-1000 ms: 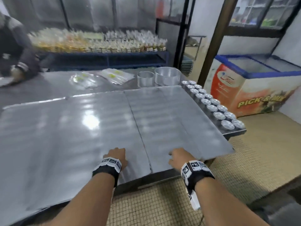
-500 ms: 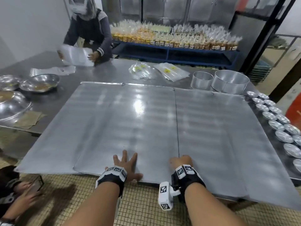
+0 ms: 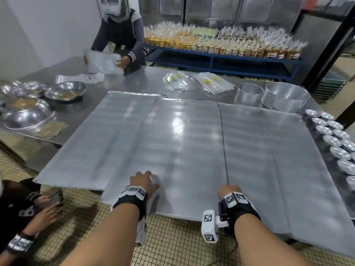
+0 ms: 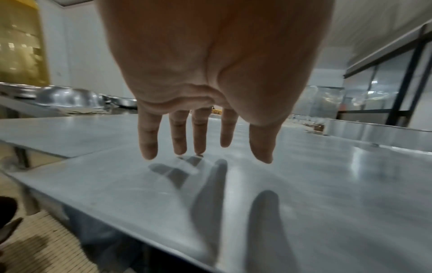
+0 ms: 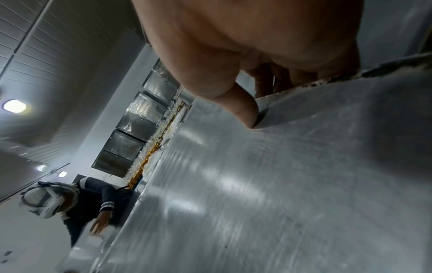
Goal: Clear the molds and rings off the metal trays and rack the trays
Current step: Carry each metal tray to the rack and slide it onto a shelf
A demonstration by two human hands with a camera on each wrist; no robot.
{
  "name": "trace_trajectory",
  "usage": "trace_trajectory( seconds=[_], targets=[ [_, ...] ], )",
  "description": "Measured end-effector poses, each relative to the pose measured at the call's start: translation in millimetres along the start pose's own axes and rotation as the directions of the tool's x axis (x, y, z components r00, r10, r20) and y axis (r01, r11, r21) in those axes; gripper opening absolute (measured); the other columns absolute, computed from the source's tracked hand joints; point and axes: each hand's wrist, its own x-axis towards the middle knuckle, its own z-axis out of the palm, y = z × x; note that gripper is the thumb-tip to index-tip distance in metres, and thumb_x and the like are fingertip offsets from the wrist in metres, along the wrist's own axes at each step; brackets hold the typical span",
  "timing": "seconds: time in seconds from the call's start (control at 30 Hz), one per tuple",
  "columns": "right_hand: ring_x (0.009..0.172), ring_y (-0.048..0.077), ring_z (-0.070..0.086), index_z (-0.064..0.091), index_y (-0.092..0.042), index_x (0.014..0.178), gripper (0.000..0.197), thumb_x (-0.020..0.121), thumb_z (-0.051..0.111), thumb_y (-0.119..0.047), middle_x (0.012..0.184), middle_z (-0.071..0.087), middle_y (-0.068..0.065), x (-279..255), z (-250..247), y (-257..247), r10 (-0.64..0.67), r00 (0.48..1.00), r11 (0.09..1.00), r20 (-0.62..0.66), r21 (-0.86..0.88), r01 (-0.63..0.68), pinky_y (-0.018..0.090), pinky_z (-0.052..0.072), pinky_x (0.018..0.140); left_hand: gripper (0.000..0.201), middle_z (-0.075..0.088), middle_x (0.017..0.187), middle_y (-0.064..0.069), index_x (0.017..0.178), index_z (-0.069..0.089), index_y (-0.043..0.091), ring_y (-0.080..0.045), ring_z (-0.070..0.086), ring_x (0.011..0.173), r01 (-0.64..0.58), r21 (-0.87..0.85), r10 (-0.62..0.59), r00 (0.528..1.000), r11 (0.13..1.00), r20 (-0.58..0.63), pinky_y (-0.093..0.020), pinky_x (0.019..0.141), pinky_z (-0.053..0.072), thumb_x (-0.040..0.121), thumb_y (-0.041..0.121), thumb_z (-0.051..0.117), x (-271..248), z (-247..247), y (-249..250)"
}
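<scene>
Three large flat metal trays (image 3: 182,143) lie side by side and overlapping on the steel table, their tops bare. My left hand (image 3: 143,181) rests near the front edge of the middle tray (image 4: 304,184) with its fingers (image 4: 180,140) straight and spread. My right hand (image 3: 228,191) grips a tray edge (image 5: 327,83) at the seam between the middle and right trays; its thumb (image 5: 245,112) presses at the step and the fingers curl behind the edge. Two metal rings (image 3: 248,94) (image 3: 284,98) stand behind the trays. Several small molds (image 3: 332,140) line the table's right edge.
Steel bowls (image 3: 65,91) and an upturned bowl (image 3: 26,116) sit at the left, plastic bags (image 3: 211,82) at the back. A person (image 3: 119,35) works at the far side. Another person's hand holds a phone (image 3: 55,197) at lower left. Stacked trays (image 3: 330,85) fill a rack at the far right.
The head view swung left, away from the freezer. My left hand slid a little forward onto the middle tray. My right hand stayed at the seam.
</scene>
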Motion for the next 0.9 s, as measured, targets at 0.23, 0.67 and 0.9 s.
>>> trace_trajectory(
  seconds=[0.23,0.67,0.9],
  targets=[
    [0.121,0.033,0.058,0.06,0.003,0.127,0.035,0.1,0.049,-0.016,0.132,0.059,0.02,3,-25,40,0.068,0.995,0.995,-0.08,0.08,-0.061,0.027,0.037,0.075,0.059,0.044,0.124,-0.012,0.12,0.044,0.018,-0.037,0.044,0.116,0.347,-0.088,-0.353,0.934,0.934,-0.059,-0.053,0.101,0.041,0.074,0.048,0.066,-10,0,-36],
    [0.083,0.034,0.061,0.063,-0.001,0.091,0.024,0.075,0.072,-0.017,0.091,0.065,0.016,-6,-40,84,0.156,0.971,0.975,-0.184,0.186,-0.121,0.03,0.045,0.07,0.08,0.068,0.102,-0.018,0.114,0.062,0.003,-0.037,0.066,0.09,0.403,-0.352,-0.358,0.914,0.844,0.188,-0.042,0.084,0.056,0.058,0.053,0.09,-38,-7,-38],
    [0.09,0.036,0.063,0.062,0.004,0.09,0.025,0.078,0.072,-0.016,0.091,0.062,0.018,-14,-57,97,0.215,0.953,0.955,-0.214,0.251,-0.159,0.031,0.043,0.072,0.068,0.067,0.097,-0.021,0.103,0.059,0.001,-0.038,0.065,0.087,0.354,-0.401,-0.316,0.935,0.845,0.16,-0.047,0.085,0.057,0.062,0.045,0.091,-52,-16,-15]
  ],
)
